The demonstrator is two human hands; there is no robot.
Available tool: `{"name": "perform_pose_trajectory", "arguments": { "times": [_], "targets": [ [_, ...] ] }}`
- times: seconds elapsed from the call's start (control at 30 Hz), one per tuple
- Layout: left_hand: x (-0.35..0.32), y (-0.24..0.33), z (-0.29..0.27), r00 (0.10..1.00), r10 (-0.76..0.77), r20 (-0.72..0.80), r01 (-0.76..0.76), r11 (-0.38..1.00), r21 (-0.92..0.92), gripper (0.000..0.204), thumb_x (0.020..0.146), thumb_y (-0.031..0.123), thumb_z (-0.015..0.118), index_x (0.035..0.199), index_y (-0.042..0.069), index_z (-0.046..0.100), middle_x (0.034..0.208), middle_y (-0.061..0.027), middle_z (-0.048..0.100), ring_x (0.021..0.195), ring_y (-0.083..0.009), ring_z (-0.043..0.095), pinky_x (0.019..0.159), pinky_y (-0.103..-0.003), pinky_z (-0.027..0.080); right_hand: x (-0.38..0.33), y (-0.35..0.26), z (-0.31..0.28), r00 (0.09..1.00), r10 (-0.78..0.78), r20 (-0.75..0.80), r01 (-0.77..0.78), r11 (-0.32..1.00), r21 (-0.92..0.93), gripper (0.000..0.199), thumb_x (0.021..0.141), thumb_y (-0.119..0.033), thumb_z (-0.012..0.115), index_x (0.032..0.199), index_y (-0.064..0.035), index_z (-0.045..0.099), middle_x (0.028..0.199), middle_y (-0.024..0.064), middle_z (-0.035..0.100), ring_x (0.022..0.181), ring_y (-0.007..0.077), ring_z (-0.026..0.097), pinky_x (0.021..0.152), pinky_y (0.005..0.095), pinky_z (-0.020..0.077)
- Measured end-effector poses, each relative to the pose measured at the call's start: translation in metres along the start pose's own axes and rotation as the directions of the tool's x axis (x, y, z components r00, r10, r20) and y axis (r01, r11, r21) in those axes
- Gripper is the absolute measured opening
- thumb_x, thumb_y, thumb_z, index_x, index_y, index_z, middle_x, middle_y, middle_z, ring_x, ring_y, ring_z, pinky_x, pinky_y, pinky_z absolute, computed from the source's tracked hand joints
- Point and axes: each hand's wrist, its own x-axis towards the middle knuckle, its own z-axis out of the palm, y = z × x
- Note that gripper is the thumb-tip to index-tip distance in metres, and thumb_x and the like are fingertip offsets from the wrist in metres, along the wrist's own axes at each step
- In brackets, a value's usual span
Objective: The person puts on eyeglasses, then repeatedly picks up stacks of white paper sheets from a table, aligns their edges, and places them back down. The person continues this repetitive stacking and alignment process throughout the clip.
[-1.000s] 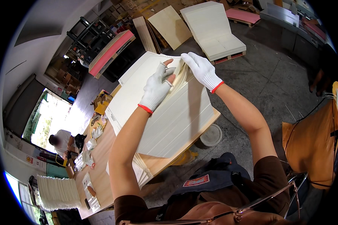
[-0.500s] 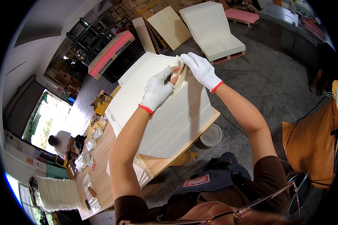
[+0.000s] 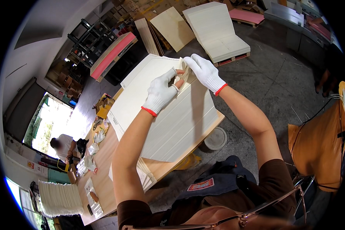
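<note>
A tall stack of large white paper sheets (image 3: 136, 97) stands on the wooden table in front of me, its layered side facing me. At its far right corner, several sheets curl up in a bent bunch (image 3: 184, 76). My left hand (image 3: 161, 92), in a white glove with bare thumb and forefinger tips, grips the near side of this bunch. My right hand (image 3: 206, 73), gloved in white with a red cuff, is closed over the bunch's outer corner. Its fingertips are partly hidden behind the sheets.
The wooden table (image 3: 113, 149) carries plastic bags and loose items at left. Behind them a person (image 3: 65, 147) works. A lidded bucket (image 3: 216, 138) stands on the floor beside the table. Farther off are a paper stack on a pallet (image 3: 214, 32) and leaning boards (image 3: 172, 28).
The curled sheets between my hands have shifted and opened a rounded gap near the right fingers. My right hand has moved very slightly left; my left hand stays nearly in place.
</note>
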Motion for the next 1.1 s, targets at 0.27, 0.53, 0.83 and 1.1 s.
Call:
{"name": "perform_pose_trajectory", "arguments": {
  "times": [0.27, 0.53, 0.83, 1.1],
  "targets": [
    [-0.002, -0.007, 0.002, 0.992, 0.097, -0.086, -0.090, 0.993, 0.078, 0.031, 0.100, 0.017, 0.050, 0.124, 0.022, 0.068, 0.077, -0.0106, 0.065, 0.069, -0.0227, 0.064, 0.069, -0.037, 0.050, -0.011, -0.014, -0.047, 0.954, -0.035, 0.296, 0.225, 0.737, -0.637, 0.050, 0.096, -0.059, 0.050, 0.089, -0.0105, 0.061, 0.080, 0.0114, 0.066, 0.078, 0.0325, 0.066, 0.065, 0.0461, 0.0495],
    [0.000, -0.001, 0.003, 0.994, 0.091, -0.062, -0.083, 0.990, 0.112, 0.027, 0.099, 0.019, 0.050, 0.117, 0.021, 0.070, 0.076, -0.0109, 0.067, 0.067, -0.0233, 0.064, 0.066, -0.037, 0.049, -0.002, -0.012, -0.028, 0.977, -0.163, 0.138, 0.194, 0.947, -0.256, 0.039, 0.098, -0.046, 0.052, 0.109, -0.0126, 0.068, 0.091, 0.0099, 0.069, 0.082, 0.0305, 0.067, 0.076, 0.0410, 0.0515],
    [-0.002, -0.007, 0.004, 0.989, 0.119, -0.087, -0.102, 0.978, 0.183, 0.033, 0.090, 0.035, 0.070, 0.122, 0.024, 0.068, 0.093, -0.0118, 0.073, 0.080, -0.0278, 0.069, 0.075, -0.039, 0.052, -0.007, -0.010, -0.008, 0.974, 0.209, 0.086, -0.222, 0.954, 0.201, 0.055, 0.095, -0.059, 0.053, 0.086, -0.0058, 0.062, 0.073, 0.0072, 0.061, 0.071, 0.0169, 0.058, 0.071, 0.0326, 0.0451],
    [-0.003, 0.008, -0.003, 1.000, -0.024, 0.017, 0.022, 0.998, 0.065, 0.035, 0.091, 0.031, 0.073, 0.123, 0.021, 0.068, 0.091, -0.0060, 0.072, 0.077, -0.0165, 0.067, 0.074, -0.033, 0.052, -0.009, -0.001, -0.006, 0.982, 0.181, 0.046, -0.187, 0.954, 0.236, 0.057, 0.094, -0.060, 0.054, 0.081, -0.0053, 0.056, 0.073, 0.0074, 0.060, 0.069, 0.0170, 0.056, 0.069, 0.0329, 0.0441]
  ]
}}
